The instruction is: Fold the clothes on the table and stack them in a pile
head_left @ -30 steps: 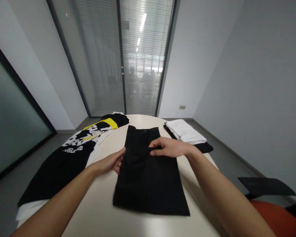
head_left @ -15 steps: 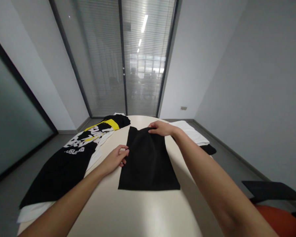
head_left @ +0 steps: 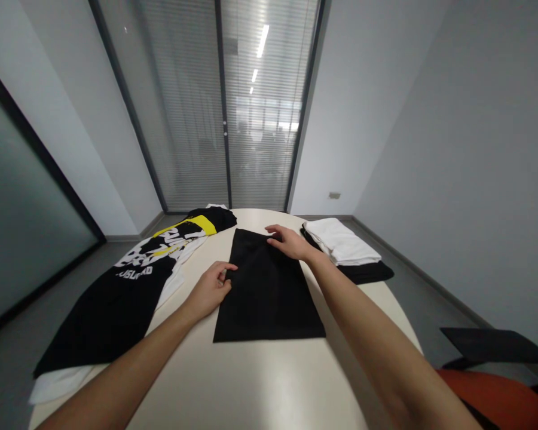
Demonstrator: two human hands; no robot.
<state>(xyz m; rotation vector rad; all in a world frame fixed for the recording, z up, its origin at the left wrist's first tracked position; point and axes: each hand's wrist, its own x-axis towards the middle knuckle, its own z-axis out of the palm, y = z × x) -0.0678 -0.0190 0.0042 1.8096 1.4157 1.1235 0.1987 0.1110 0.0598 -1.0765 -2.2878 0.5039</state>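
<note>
A black folded garment, a flat near-rectangle, lies in front of me on the pale table. My left hand is at its left edge, index finger stretched onto the cloth and thumb apart below. At the far edge, my right hand hovers over or lightly touches the fabric, its thumb and fingers spread with nothing between them. The cloth's surface looks mostly smooth.
Left of the garment, black and white shirts with a yellow band lie spread out. A folded white garment rests on folded black cloth at the right. An orange-seated chair stands beyond the table's right side.
My right hand has let go of the garment's far edge and drawn slightly nearer. That edge now lies flatter and straighter. The left hand's fingers have spread a little.
</note>
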